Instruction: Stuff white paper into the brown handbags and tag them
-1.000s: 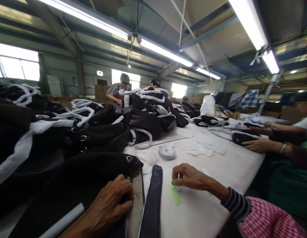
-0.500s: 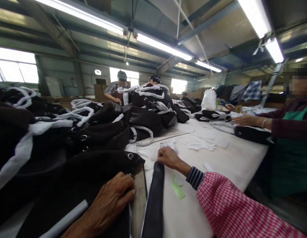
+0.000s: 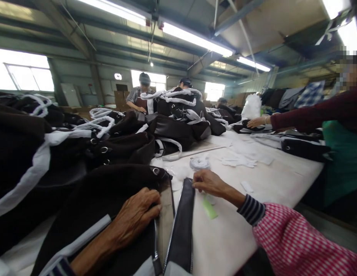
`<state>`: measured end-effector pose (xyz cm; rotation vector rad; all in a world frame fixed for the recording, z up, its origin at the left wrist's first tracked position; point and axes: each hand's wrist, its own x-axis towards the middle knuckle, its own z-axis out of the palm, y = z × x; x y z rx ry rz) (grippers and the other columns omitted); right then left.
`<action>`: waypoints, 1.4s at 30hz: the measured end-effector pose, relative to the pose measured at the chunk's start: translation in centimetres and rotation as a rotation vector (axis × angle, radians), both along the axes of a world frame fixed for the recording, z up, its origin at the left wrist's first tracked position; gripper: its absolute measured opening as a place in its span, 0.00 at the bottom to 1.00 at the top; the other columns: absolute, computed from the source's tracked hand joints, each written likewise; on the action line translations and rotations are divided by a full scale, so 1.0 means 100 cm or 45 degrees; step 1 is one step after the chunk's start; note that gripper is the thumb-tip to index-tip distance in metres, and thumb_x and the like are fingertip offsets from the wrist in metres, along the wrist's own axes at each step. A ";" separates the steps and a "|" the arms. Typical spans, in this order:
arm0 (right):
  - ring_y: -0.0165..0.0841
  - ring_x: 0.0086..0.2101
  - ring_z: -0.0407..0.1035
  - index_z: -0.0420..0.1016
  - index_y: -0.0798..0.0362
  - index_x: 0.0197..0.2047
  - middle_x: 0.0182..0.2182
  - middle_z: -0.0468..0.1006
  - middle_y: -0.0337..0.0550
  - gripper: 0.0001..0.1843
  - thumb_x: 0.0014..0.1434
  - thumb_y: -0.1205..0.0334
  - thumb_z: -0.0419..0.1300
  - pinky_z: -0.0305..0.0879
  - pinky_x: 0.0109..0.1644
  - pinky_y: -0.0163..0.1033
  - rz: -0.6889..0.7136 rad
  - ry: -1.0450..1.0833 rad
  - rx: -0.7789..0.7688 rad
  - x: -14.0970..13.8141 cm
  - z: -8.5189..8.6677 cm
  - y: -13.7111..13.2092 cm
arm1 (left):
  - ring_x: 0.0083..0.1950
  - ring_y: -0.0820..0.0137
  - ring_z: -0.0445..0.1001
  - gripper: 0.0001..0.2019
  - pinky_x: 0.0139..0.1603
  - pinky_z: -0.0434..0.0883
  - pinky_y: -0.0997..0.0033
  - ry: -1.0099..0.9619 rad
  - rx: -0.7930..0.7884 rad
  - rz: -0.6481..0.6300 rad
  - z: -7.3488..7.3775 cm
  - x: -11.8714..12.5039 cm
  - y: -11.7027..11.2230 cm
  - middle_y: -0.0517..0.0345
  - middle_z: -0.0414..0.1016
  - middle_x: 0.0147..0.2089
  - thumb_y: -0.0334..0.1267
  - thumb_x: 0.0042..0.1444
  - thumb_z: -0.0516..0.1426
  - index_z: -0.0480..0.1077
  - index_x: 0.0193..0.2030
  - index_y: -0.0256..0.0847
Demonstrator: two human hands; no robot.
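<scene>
A black bag [image 3: 109, 191] with a metal ring near its top corner lies on the table before me. Its opening shows a grey-beige lining and metal zipper teeth along the edge. My left hand [image 3: 141, 209] is curled closed over that edge, its fingertips partly hidden. Beside the opening runs a long black leather-like strip [image 3: 182, 218] with zipper teeth along its sides. At its far end my right hand [image 3: 209, 182] pinches the corner between thumb and fingers. A light green slip [image 3: 209, 207] lies right of the strip, below my right hand.
Black bags with white-wrapped handles [image 3: 178, 128] pile up at left and centre. A coil of pale tape [image 3: 199, 163] and white scraps [image 3: 238, 157] lie on the white table [image 3: 293, 174]. At right, a co-worker's arm [image 3: 305, 113] reaches over other bags; more people stand behind.
My right hand has shifted slightly to the strip's right corner, uncovering the tape coil. The strip's far end leans more right. The co-worker's arm now stretches farther across the table.
</scene>
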<state>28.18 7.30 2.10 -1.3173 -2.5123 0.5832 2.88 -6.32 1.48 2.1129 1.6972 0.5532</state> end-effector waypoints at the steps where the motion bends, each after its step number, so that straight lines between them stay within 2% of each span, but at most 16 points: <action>1: 0.31 0.30 0.71 0.79 0.54 0.29 0.24 0.79 0.39 0.05 0.54 0.69 0.61 0.57 0.34 0.33 -0.007 -0.002 0.006 -0.004 -0.002 0.003 | 0.43 0.63 0.70 0.12 0.45 0.62 0.62 0.000 -0.006 -0.009 -0.001 -0.001 0.001 0.60 0.68 0.38 0.43 0.67 0.48 0.67 0.35 0.44; 4: 0.33 0.31 0.71 0.79 0.54 0.29 0.26 0.79 0.40 0.06 0.53 0.71 0.60 0.57 0.35 0.34 -0.068 0.004 0.069 -0.002 -0.005 0.011 | 0.42 0.64 0.70 0.12 0.44 0.63 0.62 0.003 -0.024 -0.025 -0.005 -0.003 0.002 0.60 0.67 0.39 0.42 0.68 0.48 0.66 0.35 0.43; 8: 0.34 0.29 0.70 0.76 0.54 0.27 0.25 0.78 0.43 0.08 0.52 0.72 0.57 0.56 0.34 0.37 -0.198 -0.022 0.160 0.035 -0.004 0.019 | 0.42 0.64 0.70 0.12 0.45 0.63 0.62 -0.006 0.004 -0.013 -0.006 -0.004 0.001 0.60 0.67 0.39 0.43 0.68 0.48 0.67 0.35 0.43; 10: 0.33 0.26 0.68 0.75 0.54 0.26 0.22 0.76 0.41 0.07 0.52 0.70 0.57 0.57 0.31 0.37 -0.196 0.067 0.056 0.056 -0.002 0.021 | 0.42 0.64 0.70 0.12 0.45 0.63 0.63 -0.019 0.021 0.000 -0.004 -0.002 0.000 0.60 0.68 0.39 0.42 0.68 0.48 0.67 0.36 0.43; 13: 0.31 0.25 0.66 0.75 0.55 0.27 0.22 0.74 0.39 0.06 0.52 0.64 0.60 0.60 0.30 0.35 -0.030 0.397 -0.271 0.068 0.001 0.008 | 0.42 0.64 0.70 0.12 0.43 0.62 0.63 -0.033 0.025 0.009 -0.001 0.000 -0.001 0.60 0.68 0.38 0.41 0.67 0.48 0.67 0.34 0.43; 17: 0.30 0.27 0.66 0.80 0.55 0.30 0.24 0.74 0.38 0.05 0.53 0.64 0.62 0.61 0.31 0.34 0.220 0.537 -0.477 0.035 0.005 -0.039 | 0.42 0.64 0.70 0.11 0.43 0.61 0.63 -0.039 -0.010 0.026 0.002 0.000 -0.001 0.60 0.69 0.37 0.41 0.65 0.49 0.68 0.34 0.43; 20: 0.30 0.29 0.68 0.82 0.52 0.34 0.27 0.77 0.37 0.08 0.57 0.68 0.60 0.63 0.35 0.34 0.413 0.484 -0.437 0.001 0.010 -0.071 | 0.43 0.63 0.71 0.11 0.42 0.61 0.63 -0.024 -0.047 0.051 0.005 0.001 0.001 0.59 0.70 0.37 0.42 0.65 0.50 0.69 0.33 0.42; 23: 0.30 0.30 0.68 0.81 0.51 0.33 0.27 0.77 0.36 0.08 0.58 0.69 0.60 0.62 0.37 0.34 0.477 0.441 -0.312 -0.016 0.009 -0.083 | 0.43 0.63 0.71 0.12 0.43 0.63 0.63 -0.001 -0.041 0.049 0.006 0.002 0.001 0.59 0.71 0.38 0.43 0.65 0.49 0.69 0.34 0.43; 25: 0.29 0.29 0.67 0.79 0.52 0.32 0.25 0.75 0.35 0.05 0.57 0.68 0.62 0.61 0.34 0.33 0.445 0.472 -0.357 -0.014 0.004 -0.082 | 0.42 0.64 0.72 0.13 0.43 0.64 0.64 0.002 -0.026 0.035 0.002 0.000 0.001 0.60 0.71 0.37 0.44 0.66 0.49 0.68 0.33 0.43; 27: 0.28 0.27 0.66 0.78 0.53 0.31 0.25 0.74 0.35 0.03 0.56 0.67 0.63 0.60 0.31 0.31 0.410 0.553 -0.472 -0.004 -0.004 -0.079 | 0.41 0.64 0.72 0.14 0.43 0.66 0.65 -0.008 -0.006 0.012 -0.009 -0.006 0.002 0.60 0.71 0.37 0.46 0.67 0.49 0.69 0.33 0.44; 30: 0.27 0.26 0.66 0.77 0.55 0.33 0.24 0.73 0.35 0.03 0.57 0.64 0.63 0.60 0.30 0.30 0.367 0.645 -0.562 0.020 -0.015 -0.076 | 0.44 0.63 0.73 0.15 0.47 0.70 0.68 -0.056 0.059 -0.072 -0.035 -0.021 0.014 0.60 0.74 0.40 0.52 0.67 0.51 0.73 0.37 0.48; 32: 0.27 0.25 0.67 0.78 0.54 0.35 0.24 0.72 0.34 0.04 0.58 0.65 0.62 0.60 0.29 0.30 0.291 0.643 -0.486 0.038 -0.021 -0.072 | 0.44 0.63 0.73 0.16 0.46 0.72 0.70 -0.074 0.138 -0.098 -0.051 -0.028 0.022 0.60 0.75 0.40 0.55 0.66 0.52 0.75 0.38 0.50; 34: 0.26 0.24 0.66 0.77 0.54 0.36 0.24 0.73 0.35 0.05 0.57 0.67 0.60 0.60 0.29 0.30 0.140 0.647 -0.370 0.056 -0.023 -0.061 | 0.42 0.63 0.73 0.17 0.46 0.72 0.71 -0.065 0.182 -0.108 -0.060 -0.032 0.026 0.60 0.75 0.39 0.55 0.66 0.51 0.75 0.37 0.51; 38: 0.31 0.26 0.70 0.75 0.55 0.31 0.25 0.76 0.39 0.03 0.53 0.68 0.59 0.66 0.31 0.33 -0.125 0.584 -0.102 0.079 -0.019 -0.011 | 0.42 0.64 0.73 0.19 0.47 0.72 0.71 -0.033 0.140 -0.137 -0.056 -0.029 0.023 0.59 0.75 0.40 0.55 0.67 0.49 0.74 0.37 0.49; 40: 0.34 0.34 0.73 0.76 0.55 0.30 0.30 0.79 0.42 0.03 0.53 0.69 0.60 0.69 0.41 0.37 -0.128 0.487 0.072 0.079 -0.014 0.020 | 0.42 0.64 0.73 0.18 0.46 0.72 0.71 -0.026 0.121 -0.125 -0.052 -0.027 0.020 0.59 0.74 0.40 0.55 0.67 0.49 0.74 0.36 0.48; 42: 0.36 0.43 0.73 0.77 0.55 0.30 0.39 0.80 0.46 0.04 0.52 0.70 0.61 0.67 0.50 0.40 -0.093 0.416 0.170 0.071 -0.011 0.046 | 0.42 0.64 0.72 0.17 0.46 0.71 0.70 -0.039 0.145 -0.088 -0.050 -0.024 0.018 0.59 0.74 0.40 0.54 0.66 0.51 0.73 0.35 0.48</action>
